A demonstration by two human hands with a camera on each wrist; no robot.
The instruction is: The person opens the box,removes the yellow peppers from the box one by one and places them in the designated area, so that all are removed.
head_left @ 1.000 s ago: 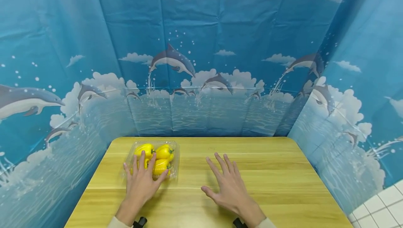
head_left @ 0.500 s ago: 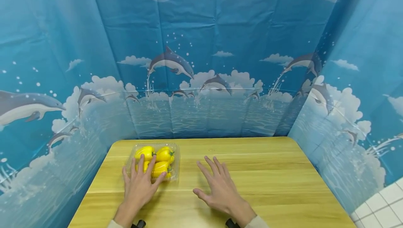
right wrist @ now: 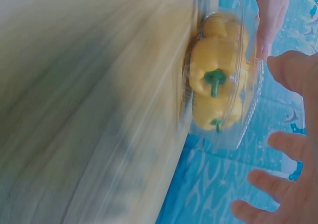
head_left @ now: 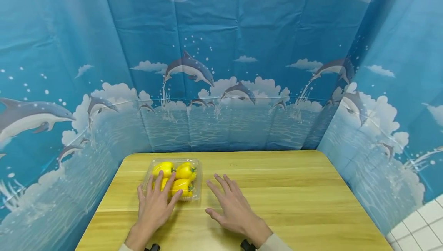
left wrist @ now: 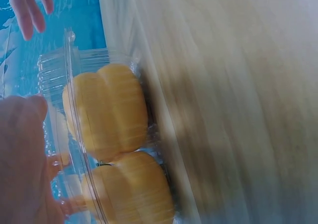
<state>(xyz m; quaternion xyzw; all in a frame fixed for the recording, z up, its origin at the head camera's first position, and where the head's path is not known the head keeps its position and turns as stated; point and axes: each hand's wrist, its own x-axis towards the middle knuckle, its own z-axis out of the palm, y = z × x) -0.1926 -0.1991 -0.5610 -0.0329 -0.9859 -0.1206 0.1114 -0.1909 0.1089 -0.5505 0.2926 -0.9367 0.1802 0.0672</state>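
Observation:
In the head view a clear plastic clamshell box [head_left: 198,178] holds several yellow bell peppers [head_left: 183,171] with green stems, at the left of the table. My left hand [head_left: 154,208] lies over the box's near left part, fingers spread, fingertips on the lid and the thumb by its near edge. My right hand [head_left: 235,210] hovers over the table to the right of the box, fingers spread, holding nothing. From the right wrist, the closed box's side wall [right wrist: 233,139] and a pepper's green stem [right wrist: 215,77] show. The left wrist view shows two peppers [left wrist: 112,112] close up.
The light wood table [head_left: 277,189] has rounded far corners. A blue curtain [head_left: 221,128] printed with dolphins hangs behind it and along both sides. White floor tiles [head_left: 420,220] show at the lower right.
My right hand has moved left, closer to the box. The box has shifted slightly right, and my left hand's fingers have moved with it.

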